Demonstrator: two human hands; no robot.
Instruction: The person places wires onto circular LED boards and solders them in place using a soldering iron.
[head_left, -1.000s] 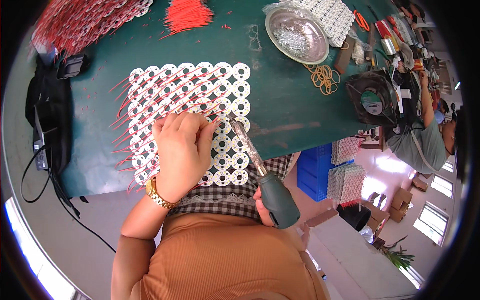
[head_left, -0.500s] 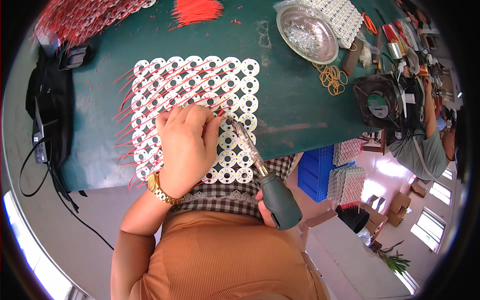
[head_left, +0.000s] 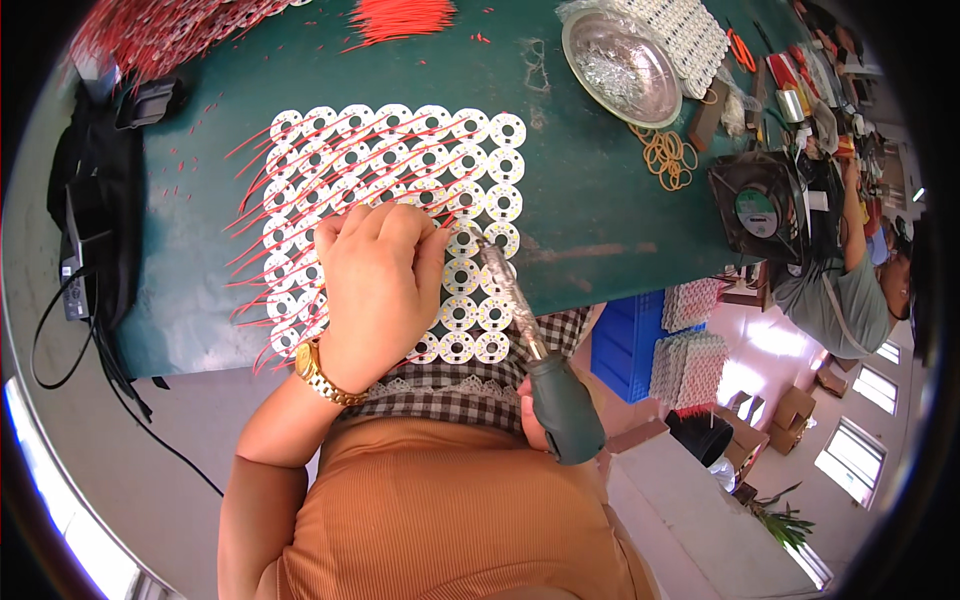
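A panel of round white circuit boards (head_left: pixel 505 165), each with a hole in the middle, lies joined in rows on the table. Thin red wires (head_left: pixel 330 172) slant across most of its rows. My left hand (head_left: pixel 380 265) rests over the panel, fingers bunched, thumb and forefinger pinched at the end of a red wire. My right hand (head_left: pixel 533 418) is closed around the dark green handle of a soldering iron (head_left: pixel 568 410); most of its fingers are hidden behind the handle. The iron's tip points at the boards just right of my left fingertips.
A heap of wired boards (head_left: pixel 170 35) and a bundle of red wires (head_left: pixel 405 20) lie at the back. Back right are a metal bowl (head_left: pixel 622 70), rubber bands (head_left: pixel 665 158) and a black fan (head_left: pixel 755 205). A blue crate (head_left: pixel 625 345) stands below. Another person (head_left: pixel 840 290) sits far right.
The soldering iron's tip has shifted slightly right, away from my left fingertips. My left hand keeps its pinch at nearly the same spot on the panel.
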